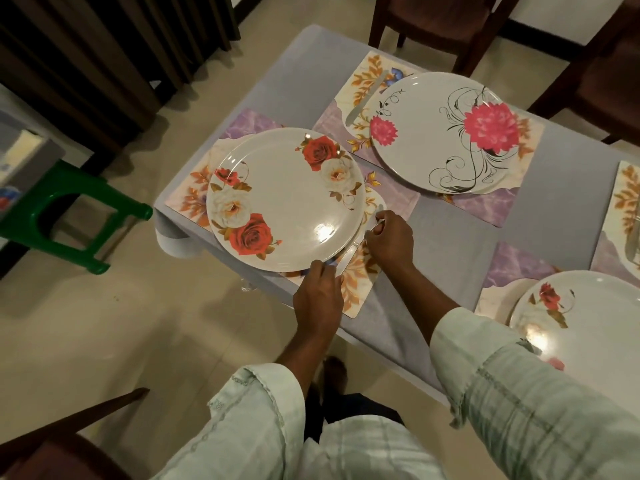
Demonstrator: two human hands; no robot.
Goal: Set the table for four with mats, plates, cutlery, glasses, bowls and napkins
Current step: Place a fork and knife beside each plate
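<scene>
A rose-patterned plate (pixel 284 199) lies on a floral mat (pixel 360 285) at the table's near left corner. A table knife (pixel 349 252) lies along the plate's right side on that mat. My right hand (pixel 389 240) pinches the knife's upper part and my left hand (pixel 318 296) holds its lower end by the plate rim. A second plate with pink flowers (pixel 443 133) sits on its own mat (pixel 485 206), with another knife (pixel 367 95) at its left. A third rose plate (pixel 581 313) is at the right edge.
The table (pixel 450 237) has a grey cloth. A fourth mat (pixel 627 199) shows at the far right edge. Dark wooden chairs (pixel 446 26) stand behind the table and another chair (pixel 69 441) is at my lower left. A green plastic stool (pixel 69 216) stands on the floor to the left.
</scene>
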